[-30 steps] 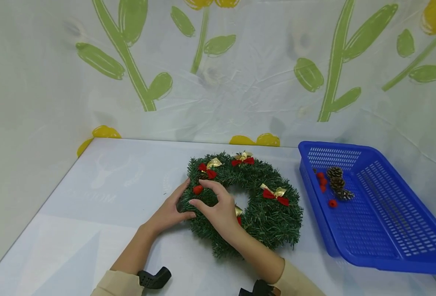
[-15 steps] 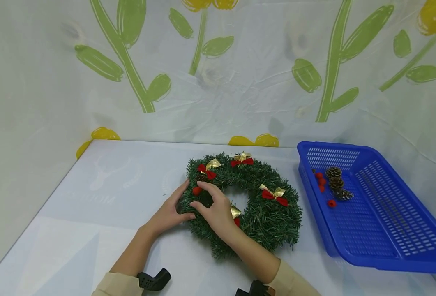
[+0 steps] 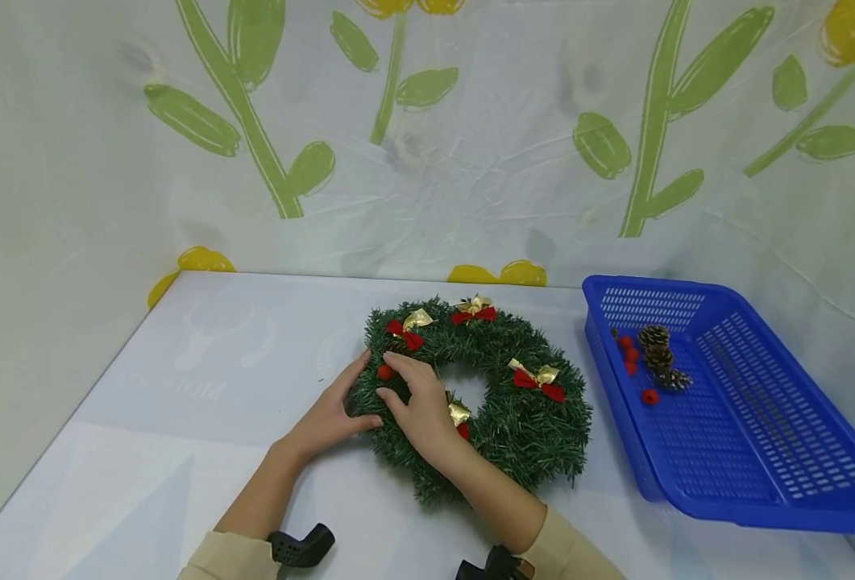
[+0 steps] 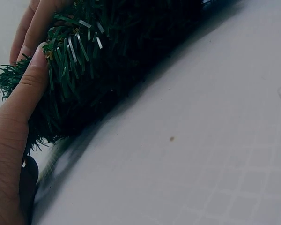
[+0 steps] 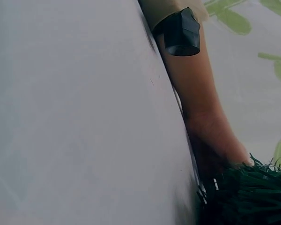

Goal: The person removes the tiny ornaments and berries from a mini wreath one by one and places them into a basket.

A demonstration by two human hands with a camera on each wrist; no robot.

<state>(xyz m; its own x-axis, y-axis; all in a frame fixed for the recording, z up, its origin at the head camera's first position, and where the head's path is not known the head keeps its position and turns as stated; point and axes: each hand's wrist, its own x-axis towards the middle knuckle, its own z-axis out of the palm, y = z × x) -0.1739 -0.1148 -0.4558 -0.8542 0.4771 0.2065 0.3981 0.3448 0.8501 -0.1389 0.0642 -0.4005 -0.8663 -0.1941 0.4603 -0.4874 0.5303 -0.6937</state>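
Note:
A green tinsel wreath (image 3: 521, 435) lies on the white table, with several red-and-gold bows (image 3: 539, 380) on it. My left hand (image 3: 331, 415) grips its left side, thumb at the near edge and fingers round the outside; the left wrist view shows this thumb (image 4: 32, 79) against the tinsel. Over the wreath's left part reaches my right hand (image 3: 423, 407), its thumb and forefinger spread apart. A small red berry (image 3: 385, 372) sits in the tinsel right at the forefinger's tip. The right wrist view shows the left forearm and hand, not the right hand.
A blue plastic basket (image 3: 797, 491) stands on the right of the table, holding several pine cones (image 3: 657, 356) and red berries (image 3: 649, 397). A white cloth wall with green plant prints (image 3: 652, 121) rises behind the table.
My right hand has shifted slightly left, its thumb and forefinger closer round the red berry. The left hand keeps its hold on the wreath.

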